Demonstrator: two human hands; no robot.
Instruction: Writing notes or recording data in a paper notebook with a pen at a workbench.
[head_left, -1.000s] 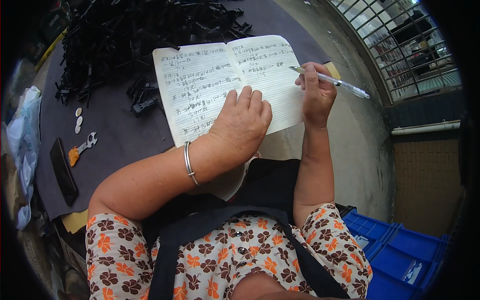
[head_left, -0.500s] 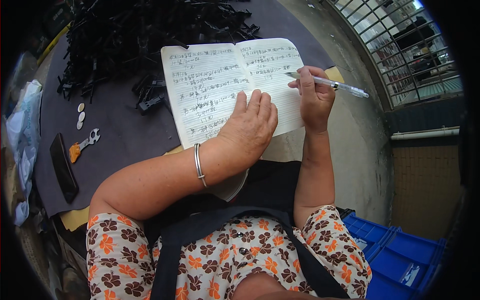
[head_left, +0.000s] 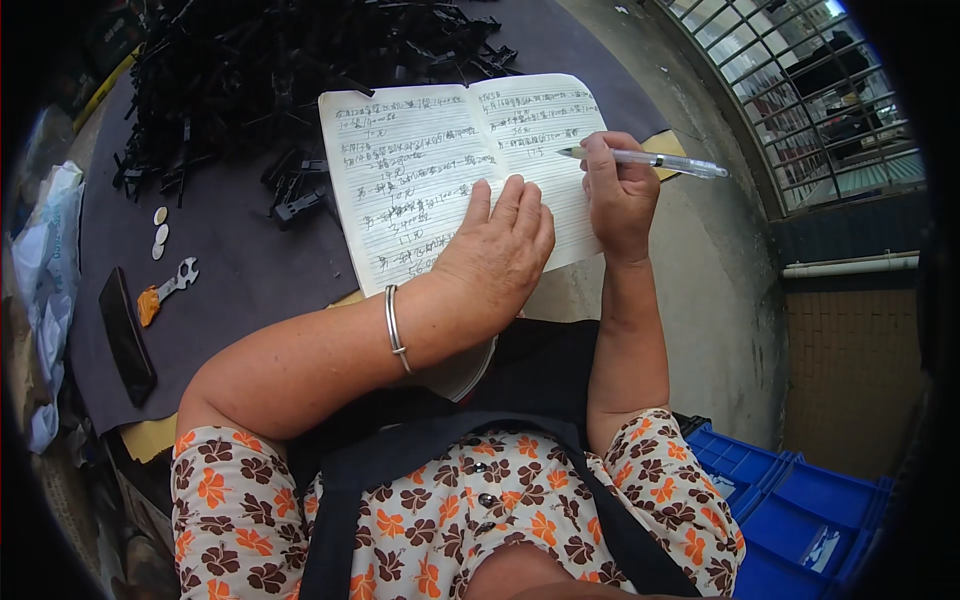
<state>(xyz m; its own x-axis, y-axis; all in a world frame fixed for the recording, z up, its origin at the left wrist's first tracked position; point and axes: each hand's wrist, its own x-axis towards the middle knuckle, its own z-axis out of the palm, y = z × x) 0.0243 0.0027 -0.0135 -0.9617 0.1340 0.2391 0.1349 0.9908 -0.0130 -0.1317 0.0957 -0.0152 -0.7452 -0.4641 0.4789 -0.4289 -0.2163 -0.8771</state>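
Note:
An open lined notebook [head_left: 400,180], with handwriting on both pages, lies at the edge of the dark-covered table. My left hand [head_left: 500,250] rests flat across its lower middle, fingers stretched out and holding nothing. In my right hand [head_left: 622,200] is a clear-barrelled pen [head_left: 690,164], pinched between thumb and fingers. The pen lies nearly level, its tip pointing left over the right page beside the last written lines. Whether the tip touches the paper I cannot tell.
A large heap of black plastic parts [head_left: 240,80] covers the far left of the table [head_left: 230,240]. Nearer lie a small wrench [head_left: 180,275] with an orange handle, white discs [head_left: 160,235] and a black phone-like slab [head_left: 127,335]. Blue crates [head_left: 810,510] stand at the lower right.
My right hand has shifted slightly left, bringing the pen tip further over the right page. The notebook has moved very slightly left; my left hand stays flat on it.

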